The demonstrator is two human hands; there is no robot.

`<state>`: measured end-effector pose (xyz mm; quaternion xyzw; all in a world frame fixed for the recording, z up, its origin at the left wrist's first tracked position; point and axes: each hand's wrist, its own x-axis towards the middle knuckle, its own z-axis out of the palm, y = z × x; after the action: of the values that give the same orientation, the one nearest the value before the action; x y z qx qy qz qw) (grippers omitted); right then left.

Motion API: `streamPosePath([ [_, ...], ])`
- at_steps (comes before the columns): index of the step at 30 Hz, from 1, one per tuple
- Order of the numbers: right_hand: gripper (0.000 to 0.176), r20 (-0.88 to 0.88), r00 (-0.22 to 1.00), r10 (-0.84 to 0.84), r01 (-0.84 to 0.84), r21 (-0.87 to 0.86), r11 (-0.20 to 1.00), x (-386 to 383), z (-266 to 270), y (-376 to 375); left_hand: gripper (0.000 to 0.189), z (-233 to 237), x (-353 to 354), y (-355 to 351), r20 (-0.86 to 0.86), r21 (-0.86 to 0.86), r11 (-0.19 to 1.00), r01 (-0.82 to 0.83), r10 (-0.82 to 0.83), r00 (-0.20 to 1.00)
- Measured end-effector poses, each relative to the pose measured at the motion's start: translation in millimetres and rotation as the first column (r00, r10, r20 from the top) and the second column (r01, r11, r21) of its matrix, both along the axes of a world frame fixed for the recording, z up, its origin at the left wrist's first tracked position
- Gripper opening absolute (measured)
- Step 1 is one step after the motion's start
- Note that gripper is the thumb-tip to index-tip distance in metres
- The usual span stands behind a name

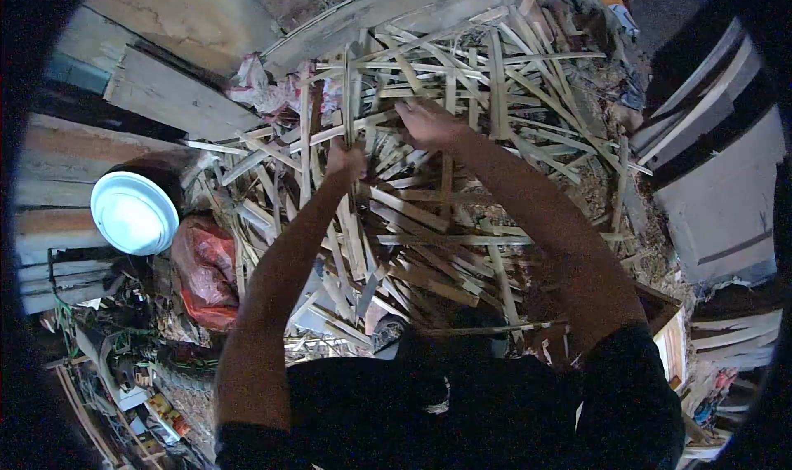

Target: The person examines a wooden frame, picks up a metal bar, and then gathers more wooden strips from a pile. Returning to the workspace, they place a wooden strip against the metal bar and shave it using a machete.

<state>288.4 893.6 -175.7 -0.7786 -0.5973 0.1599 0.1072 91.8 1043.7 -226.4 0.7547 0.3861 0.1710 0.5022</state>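
Observation:
My left hand (346, 163) is closed around thin wooden strips (348, 99) that run upward from its grip, over the middle of a large pile. To its right, my right hand (427, 125) reaches over the same pile with its fingers stretched toward the left, apparently holding nothing. A pale wooden strip (375, 121) lies just left of those fingertips. Under and around both hands spreads the heap of loose wooden strips (429, 214), crossing in all directions. How many strips the left hand grips is hidden.
A white basin (134, 213) is at the left, with a red plastic bag (206, 276) beside it. Wide boards (177, 95) lie at the upper left. A crumpled white and red sack (268, 91) touches the pile's back. Larger panels (726, 190) lean at the right.

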Motion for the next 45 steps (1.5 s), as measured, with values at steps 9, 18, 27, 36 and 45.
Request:
streamPosePath([
  [9, 0.05, 0.124, 0.982, 0.142, -0.125, -0.136, 0.983, 27.7, -101.0, 26.9, 0.043, 13.9, -53.9, 40.0, -0.055, -0.166, 0.965, -0.205, 0.199, 0.979],
  [18, 0.029, -0.106, 0.982, 0.156, -0.181, -0.29, 0.94, 24.5, -44.5, -21.0, 0.037, 25.2, -93.6, 36.5, 0.043, 0.33, 0.916, -0.227, 0.226, 0.973],
  [27, 0.038, -0.217, 0.916, 0.337, -0.347, -0.005, 0.938, 61.6, 4.1, -48.1, 0.06, -44.4, -107.4, 31.4, -0.013, 0.638, 0.767, -0.073, 0.105, 0.994],
  [36, 0.058, -0.09, 0.934, 0.347, -0.35, -0.441, 0.826, 35.8, 15.9, -113.7, 0.049, -42.6, -115.9, 26.4, 0.282, -0.508, 0.861, -0.04, 0.209, 0.936],
  [45, 0.038, -0.32, 0.88, 0.35, -0.473, -0.654, 0.591, 40.8, 2.9, -124.5, 0.055, -37.7, -113.5, 1.3, -0.042, -0.106, 0.994, 0.032, -0.036, 0.998],
])
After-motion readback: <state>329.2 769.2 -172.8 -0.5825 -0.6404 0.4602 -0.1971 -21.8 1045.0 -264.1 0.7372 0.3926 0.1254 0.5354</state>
